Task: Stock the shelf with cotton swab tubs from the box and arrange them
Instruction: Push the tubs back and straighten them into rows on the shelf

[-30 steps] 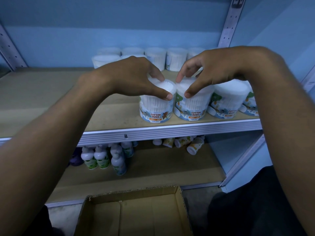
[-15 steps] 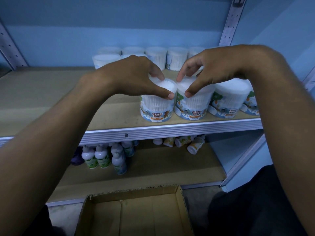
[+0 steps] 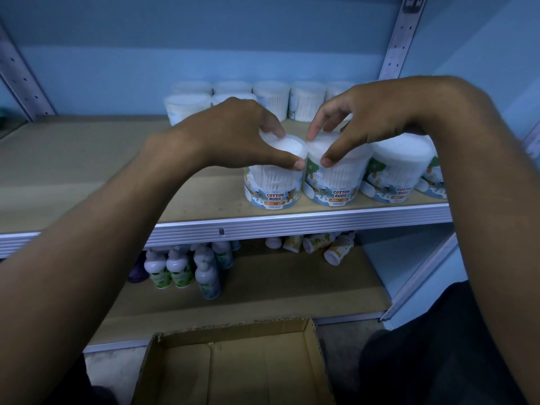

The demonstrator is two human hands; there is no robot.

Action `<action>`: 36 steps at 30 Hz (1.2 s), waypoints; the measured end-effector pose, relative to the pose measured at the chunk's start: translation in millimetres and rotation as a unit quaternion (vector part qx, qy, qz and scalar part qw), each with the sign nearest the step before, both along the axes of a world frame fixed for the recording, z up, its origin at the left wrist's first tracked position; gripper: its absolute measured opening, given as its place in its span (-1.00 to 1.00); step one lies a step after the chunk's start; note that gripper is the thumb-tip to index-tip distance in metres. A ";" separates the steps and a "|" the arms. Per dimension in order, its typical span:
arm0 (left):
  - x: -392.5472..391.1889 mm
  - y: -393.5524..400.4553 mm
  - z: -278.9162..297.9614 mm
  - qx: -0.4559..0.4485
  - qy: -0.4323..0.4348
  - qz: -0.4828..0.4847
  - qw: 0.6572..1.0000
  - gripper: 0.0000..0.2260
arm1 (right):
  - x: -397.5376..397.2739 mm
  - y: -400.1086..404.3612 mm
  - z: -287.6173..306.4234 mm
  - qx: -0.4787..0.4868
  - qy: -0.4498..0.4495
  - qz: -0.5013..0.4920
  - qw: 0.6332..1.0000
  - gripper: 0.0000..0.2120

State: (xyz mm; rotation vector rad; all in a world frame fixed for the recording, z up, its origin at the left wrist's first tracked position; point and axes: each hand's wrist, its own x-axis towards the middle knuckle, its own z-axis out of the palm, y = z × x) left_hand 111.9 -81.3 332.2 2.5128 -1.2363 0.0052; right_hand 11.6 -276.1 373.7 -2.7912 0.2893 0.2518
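Two cotton swab tubs stand side by side at the front edge of the wooden shelf (image 3: 87, 182). My left hand (image 3: 233, 135) grips the lid of the left tub (image 3: 273, 185) from above, thumb on its front rim. My right hand (image 3: 359, 118) grips the lid of the right tub (image 3: 333, 185) the same way. Two more labelled tubs (image 3: 394, 173) continue the front row to the right. Several white tubs (image 3: 271, 95) are lined up at the back of the shelf. The cardboard box (image 3: 233, 366) lies open below, and its visible inside shows no tubs.
On the lower shelf stand several small bottles (image 3: 181, 267), and a few little containers (image 3: 336, 252) lie tipped over on the right. A perforated metal upright (image 3: 400, 42) rises at the back right. Blue walls close the back and right side.
Hardly anything has moved: both hands stay on the two tub lids, and the tubs keep their places at the shelf's front edge.
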 end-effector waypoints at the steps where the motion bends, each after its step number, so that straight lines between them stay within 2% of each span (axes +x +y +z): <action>1: -0.2 0.2 0.0 0.001 0.001 0.000 1.000 -0.35 | 0.0 0.1 0.2 0.000 0.002 -0.001 1.000 -0.53; 6: 0.6 5.1 3.0 -0.002 0.010 0.004 1.000 -0.32 | -1.2 -0.8 3.2 0.003 -0.011 0.000 1.000 -0.56; 11: 14.4 22.2 7.7 -0.041 -0.010 0.020 0.999 -0.44 | 12.5 4.3 7.5 -0.042 -0.074 0.006 0.996 -0.63; 16: 47.4 48.0 14.1 -0.006 -0.049 0.059 0.997 -0.49 | 45.7 21.2 8.8 -0.072 -0.084 0.016 0.994 -0.63; 27: 131.2 63.6 27.4 0.075 -0.048 0.146 0.985 -0.38 | 144.5 47.2 11.6 -0.122 -0.073 0.005 0.990 -0.39; 36: 182.9 47.5 26.1 0.114 -0.054 0.164 0.978 -0.33 | 207.8 55.0 -10.0 -0.144 -0.064 0.018 0.987 -0.27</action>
